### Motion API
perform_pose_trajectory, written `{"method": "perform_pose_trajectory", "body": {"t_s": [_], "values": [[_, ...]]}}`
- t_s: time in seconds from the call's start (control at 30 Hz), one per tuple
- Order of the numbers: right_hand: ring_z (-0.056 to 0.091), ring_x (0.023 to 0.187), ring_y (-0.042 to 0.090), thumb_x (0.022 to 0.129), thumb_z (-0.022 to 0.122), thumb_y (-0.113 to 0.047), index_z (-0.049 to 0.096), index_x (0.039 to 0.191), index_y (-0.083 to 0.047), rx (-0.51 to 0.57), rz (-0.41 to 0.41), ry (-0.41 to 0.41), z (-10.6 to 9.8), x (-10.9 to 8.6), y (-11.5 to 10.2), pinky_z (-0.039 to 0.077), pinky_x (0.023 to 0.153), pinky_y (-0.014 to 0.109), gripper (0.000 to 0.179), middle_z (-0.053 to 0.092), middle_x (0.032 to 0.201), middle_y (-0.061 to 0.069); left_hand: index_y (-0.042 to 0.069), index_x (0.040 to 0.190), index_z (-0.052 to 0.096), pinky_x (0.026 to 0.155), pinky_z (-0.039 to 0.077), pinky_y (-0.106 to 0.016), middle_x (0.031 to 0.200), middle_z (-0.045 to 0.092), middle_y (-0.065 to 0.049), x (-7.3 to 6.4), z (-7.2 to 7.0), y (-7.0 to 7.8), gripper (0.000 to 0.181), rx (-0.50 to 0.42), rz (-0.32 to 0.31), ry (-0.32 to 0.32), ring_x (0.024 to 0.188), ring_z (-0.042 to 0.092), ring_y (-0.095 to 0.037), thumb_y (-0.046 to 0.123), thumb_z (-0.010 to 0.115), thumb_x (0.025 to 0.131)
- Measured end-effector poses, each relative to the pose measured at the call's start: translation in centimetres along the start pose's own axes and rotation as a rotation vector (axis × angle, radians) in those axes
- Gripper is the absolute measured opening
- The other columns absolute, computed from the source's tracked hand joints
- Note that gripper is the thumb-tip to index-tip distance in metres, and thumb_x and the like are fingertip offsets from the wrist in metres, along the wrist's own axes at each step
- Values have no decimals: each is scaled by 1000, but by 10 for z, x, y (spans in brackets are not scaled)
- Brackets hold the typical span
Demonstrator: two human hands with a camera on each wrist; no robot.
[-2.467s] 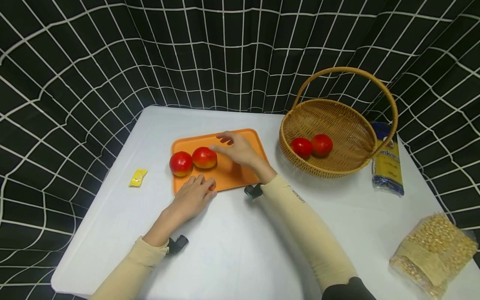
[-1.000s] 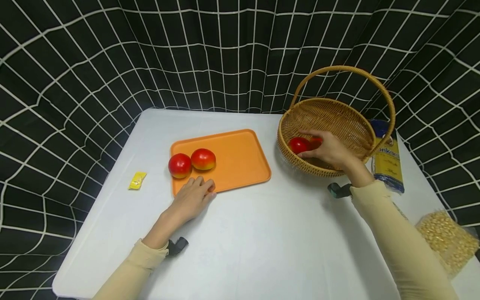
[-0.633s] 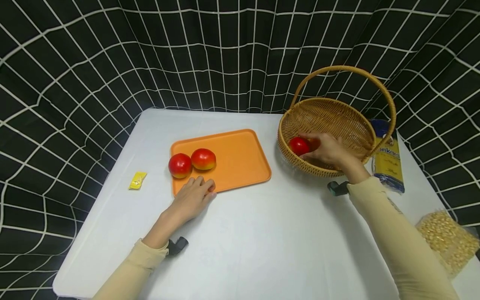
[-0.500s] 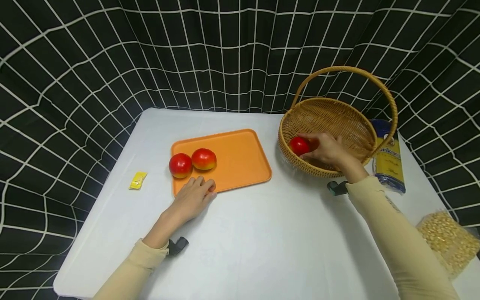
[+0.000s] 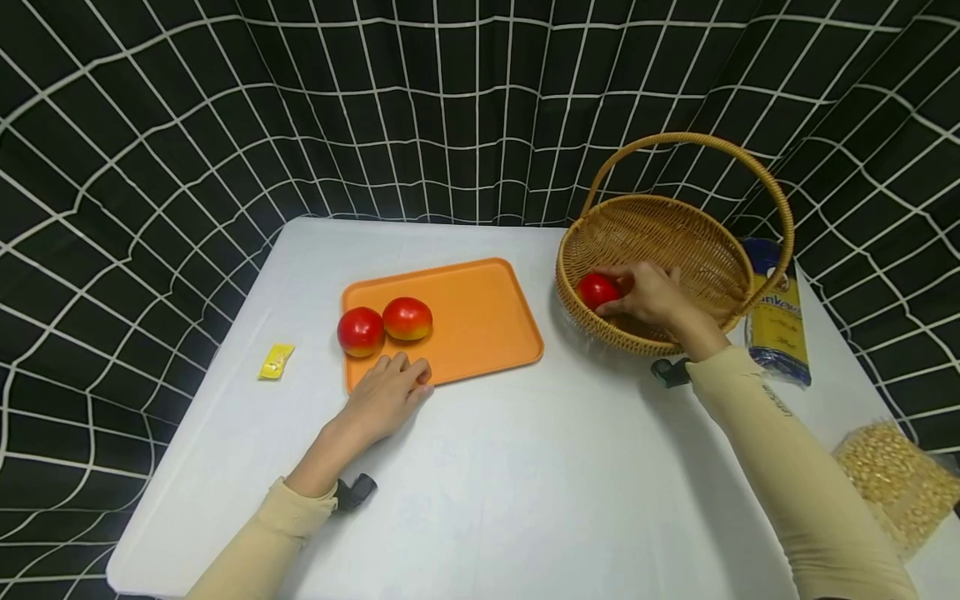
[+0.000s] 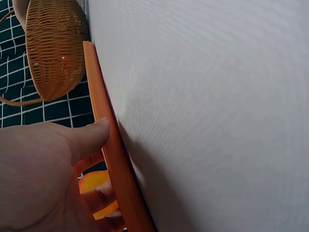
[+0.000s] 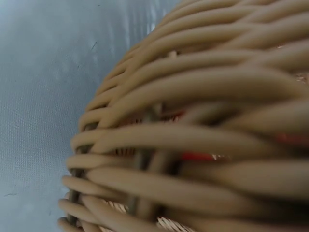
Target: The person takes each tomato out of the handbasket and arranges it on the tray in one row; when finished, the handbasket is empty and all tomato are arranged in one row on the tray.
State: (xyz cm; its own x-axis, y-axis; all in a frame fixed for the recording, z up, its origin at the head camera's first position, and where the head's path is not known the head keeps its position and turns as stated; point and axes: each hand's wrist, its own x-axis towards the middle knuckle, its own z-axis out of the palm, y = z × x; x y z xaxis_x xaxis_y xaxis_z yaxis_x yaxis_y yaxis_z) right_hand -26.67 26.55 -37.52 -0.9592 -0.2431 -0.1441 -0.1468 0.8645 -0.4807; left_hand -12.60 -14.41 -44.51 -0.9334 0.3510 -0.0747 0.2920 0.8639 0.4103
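Note:
At the front edge of the orange tray (image 5: 487, 321), my left hand (image 5: 386, 396) grips the rim, with the thumb outside and fingers inside in the left wrist view. Two red-and-yellow apples (image 5: 407, 318) sit side by side at the tray's left end. My right hand (image 5: 651, 293) reaches into the wicker basket (image 5: 693, 242). Its thumb and fingers curl about a red apple (image 5: 596, 290) at the basket's left side. The palm covers the spot just right of that apple. Woven basket wall (image 7: 203, 140) fills most of the right wrist view, hiding that hand.
A small yellow packet (image 5: 276, 361) lies left of the tray. Behind the basket's right side is a blue-and-yellow bag (image 5: 777, 321). A clear bag of corn kernels (image 5: 896, 475) lies at the right edge. Dark gridded cloth (image 5: 450, 117) hangs around the white table (image 5: 487, 483).
My right hand has moved from over the tray rightward into the basket, then shifted slightly left there. The second basket apple is now hidden by it. My left hand stays at the tray's edge.

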Motion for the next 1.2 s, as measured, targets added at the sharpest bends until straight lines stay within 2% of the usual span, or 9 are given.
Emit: {"method": "perform_pose_trajectory", "body": {"t_s": [0.3,0.57,0.73,0.93,1.2], "values": [[49,136,46,87,89,-20,61,147,-9,13,-9,23,1,0,-1,8,113,73,67,59,146,30,16,111,60,76,34,-35,93,47,-6,-1,0,1,13,3,0,-1,92,44,-27,26,66,105],[38,143,51,88,88,-21,60,149,-8,79,-11,92,-5,-6,-6,-9,117,78,68,57,146,31,16,111,60,75,34,-35,93,47,-6,-1,0,1,13,5,-5,-4,92,44,-27,26,67,105],[33,141,53,89,87,-23,59,150,-10,88,-32,155,-11,-9,-12,-4,115,79,69,51,141,34,16,111,60,75,34,-35,93,47,-6,-1,-1,1,13,7,-5,-2,92,44,-27,26,66,105],[32,136,49,90,87,-22,60,150,-14,114,-66,231,-20,-13,-27,4,113,77,66,44,135,30,16,111,60,76,34,-36,94,47,-6,-1,-1,2,13,12,0,-4,92,44,-28,26,66,105],[34,128,42,89,88,-23,62,148,-15,168,-138,303,-27,-19,-51,12,105,66,65,45,124,24,16,111,60,77,35,-36,94,47,-6,-1,-1,3,13,11,-4,-4,92,44,-28,26,66,106]]}}
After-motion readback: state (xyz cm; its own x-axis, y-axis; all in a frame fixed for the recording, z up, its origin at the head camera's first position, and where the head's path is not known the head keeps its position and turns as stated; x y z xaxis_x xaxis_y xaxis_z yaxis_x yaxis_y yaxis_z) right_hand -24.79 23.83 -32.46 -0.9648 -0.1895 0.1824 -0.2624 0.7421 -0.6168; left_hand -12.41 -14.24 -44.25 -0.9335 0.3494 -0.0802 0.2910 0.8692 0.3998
